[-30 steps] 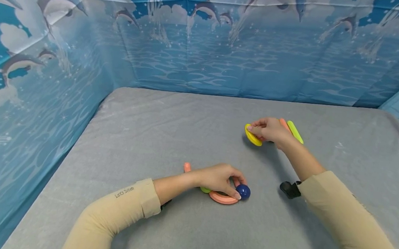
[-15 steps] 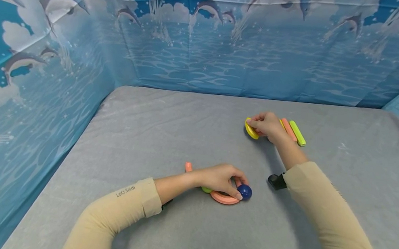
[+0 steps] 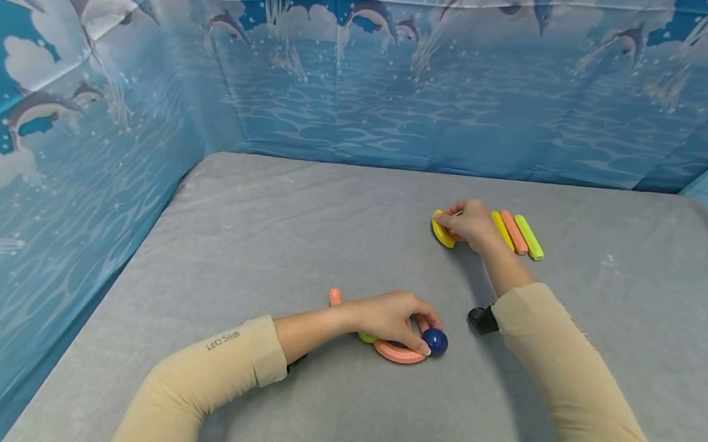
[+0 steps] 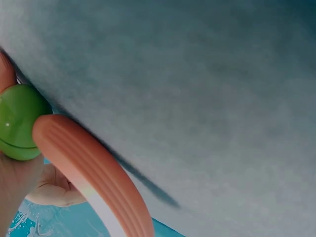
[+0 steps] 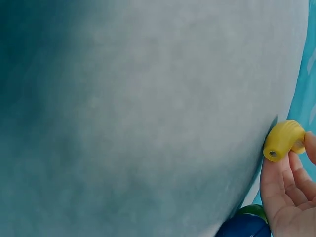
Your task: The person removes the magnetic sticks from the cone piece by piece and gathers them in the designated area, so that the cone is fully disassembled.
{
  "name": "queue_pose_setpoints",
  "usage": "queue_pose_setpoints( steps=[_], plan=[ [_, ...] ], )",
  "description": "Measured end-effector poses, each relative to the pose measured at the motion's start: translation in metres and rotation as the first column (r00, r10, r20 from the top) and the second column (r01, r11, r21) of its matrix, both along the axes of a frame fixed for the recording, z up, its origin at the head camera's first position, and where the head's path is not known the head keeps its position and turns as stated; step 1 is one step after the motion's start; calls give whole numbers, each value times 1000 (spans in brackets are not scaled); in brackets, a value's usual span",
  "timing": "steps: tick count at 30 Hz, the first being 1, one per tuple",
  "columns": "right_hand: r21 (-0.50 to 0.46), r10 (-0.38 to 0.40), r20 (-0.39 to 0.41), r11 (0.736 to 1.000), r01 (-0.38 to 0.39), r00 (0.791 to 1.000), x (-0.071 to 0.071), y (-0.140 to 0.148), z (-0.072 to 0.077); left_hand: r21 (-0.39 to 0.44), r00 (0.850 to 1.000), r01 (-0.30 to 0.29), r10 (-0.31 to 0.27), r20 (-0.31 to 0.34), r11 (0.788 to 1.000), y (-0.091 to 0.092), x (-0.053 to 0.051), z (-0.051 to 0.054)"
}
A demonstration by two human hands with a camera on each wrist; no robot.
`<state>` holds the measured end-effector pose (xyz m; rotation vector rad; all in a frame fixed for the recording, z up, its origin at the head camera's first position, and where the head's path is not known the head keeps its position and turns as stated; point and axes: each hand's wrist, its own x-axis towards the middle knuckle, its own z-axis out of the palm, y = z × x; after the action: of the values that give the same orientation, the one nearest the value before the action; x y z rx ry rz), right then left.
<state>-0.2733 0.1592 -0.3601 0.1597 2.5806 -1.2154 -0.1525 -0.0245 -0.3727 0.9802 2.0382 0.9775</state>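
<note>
By the left hand point(image 3: 391, 316), a blue ball point(image 3: 435, 342) is pinched beside a coral arc point(image 3: 400, 355). By the right hand point(image 3: 474, 224), a yellow arc point(image 3: 441, 235) is gripped near three sticks point(image 3: 513, 232) on the tabletop point(image 3: 261, 240).

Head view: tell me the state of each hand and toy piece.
Left hand: pinching the blue ball
Blue ball: held
Right hand: gripping the yellow arc
Yellow arc: held; whether lifted, unclear
Orange arc: beside blue ball; join unclear
Green ball: mostly hidden by left wrist
Near orange stick: partly hidden
Three far sticks: lying side by side
</note>
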Motion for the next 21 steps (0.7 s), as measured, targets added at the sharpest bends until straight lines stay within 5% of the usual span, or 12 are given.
queue_pose_setpoints(
  steps=[8, 21],
  plan=[
    [78, 27, 11, 997, -28, 1000, 0, -4, -2, 2, 1000, -2, 2, 14, 1000, 0, 0, 0],
    [13, 72, 10, 997, -72, 997, 5, 5, 6, -15, 1000, -14, 14, 18, 1000, 0, 1, -1]
  ],
)
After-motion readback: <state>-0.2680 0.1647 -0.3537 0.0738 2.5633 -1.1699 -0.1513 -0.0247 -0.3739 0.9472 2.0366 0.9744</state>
